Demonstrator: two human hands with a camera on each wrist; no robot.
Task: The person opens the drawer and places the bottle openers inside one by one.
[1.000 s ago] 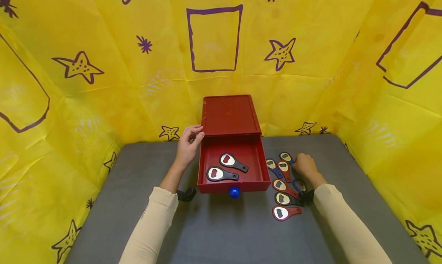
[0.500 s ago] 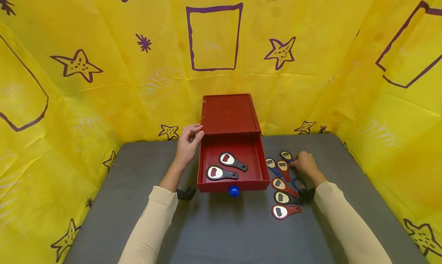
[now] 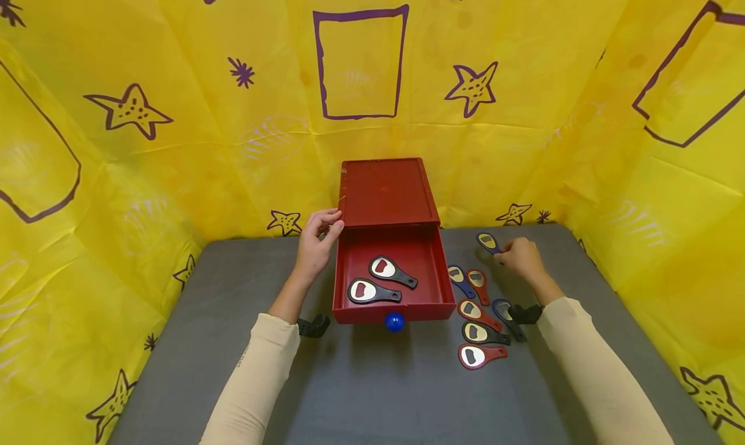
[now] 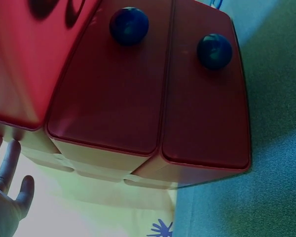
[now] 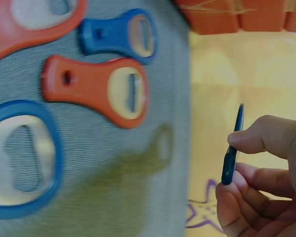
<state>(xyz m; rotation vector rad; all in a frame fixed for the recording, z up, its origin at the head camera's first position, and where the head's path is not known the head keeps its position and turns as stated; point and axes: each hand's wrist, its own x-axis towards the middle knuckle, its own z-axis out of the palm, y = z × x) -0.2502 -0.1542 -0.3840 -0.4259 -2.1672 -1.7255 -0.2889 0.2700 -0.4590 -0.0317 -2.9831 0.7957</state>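
My right hand (image 3: 522,260) pinches a blue bottle opener (image 3: 487,241) by its handle, raised off the table. In the right wrist view this opener (image 5: 230,165) is seen edge-on between thumb and fingers. My left hand (image 3: 314,248) rests its fingertips against the left side of a red drawer cabinet (image 3: 384,193), fingers fairly straight. The cabinet's top drawer (image 3: 396,312) is pulled out, with a blue ball knob (image 3: 394,323) on its front. Inside lie two black bottle openers, a nearer one (image 3: 372,292) and a farther one (image 3: 393,272).
Right of the drawer, several bottle openers lie on the grey table (image 3: 372,387): red (image 3: 482,356), black (image 3: 485,334) and blue (image 3: 460,281) among them. Two closed lower drawers (image 4: 106,94) show in the left wrist view. Yellow patterned cloth (image 3: 279,173) surrounds the table.
My right hand has lifted the blue bottle opener from the table and moved it slightly away and to the right. The left hand stays at the cabinet.
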